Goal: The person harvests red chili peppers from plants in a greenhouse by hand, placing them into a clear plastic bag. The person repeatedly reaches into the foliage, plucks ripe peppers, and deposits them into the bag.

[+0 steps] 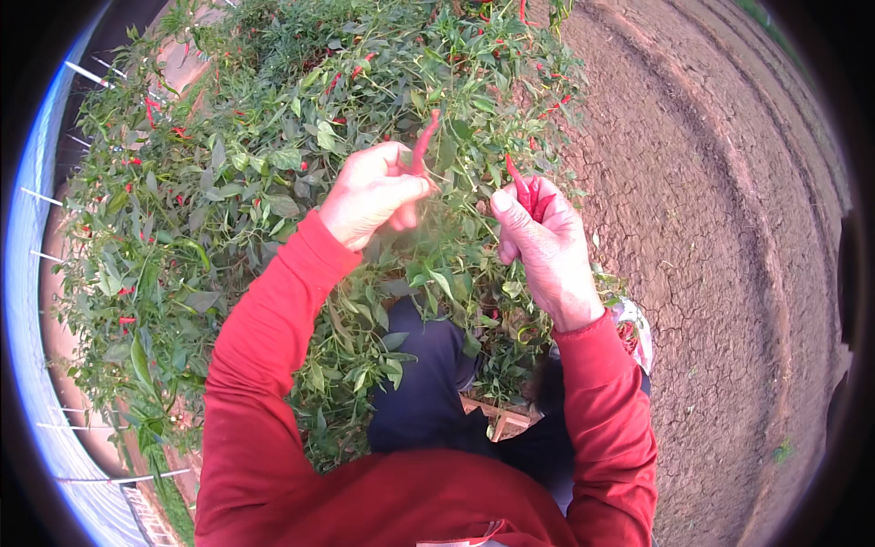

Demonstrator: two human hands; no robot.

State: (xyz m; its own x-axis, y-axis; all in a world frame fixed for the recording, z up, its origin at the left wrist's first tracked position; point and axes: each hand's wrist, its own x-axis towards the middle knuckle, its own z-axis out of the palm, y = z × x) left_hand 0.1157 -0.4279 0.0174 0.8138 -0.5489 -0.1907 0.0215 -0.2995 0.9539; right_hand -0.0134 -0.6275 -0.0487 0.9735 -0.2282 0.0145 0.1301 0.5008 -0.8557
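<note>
Between the thumb and fingers of my left hand [379,191] is a red chili pepper [424,145], its tip pointing up. My right hand [540,239], a little lower and to the right, is closed around several red chili peppers [525,191] that stick out above the fingers. Both hands are over leafy chili plants [273,178], where more red peppers and a green chili pepper [195,250] hang among the leaves. Part of the foliage between the hands is blurred.
Cracked bare soil [697,239] with curved ridges lies on the right. Beside my right forearm, a whitish bag [642,335] holds red peppers, partly hidden by the sleeve. A wooden frame [506,417] shows between my legs. Pale sheeting and white rods [41,197] line the left edge.
</note>
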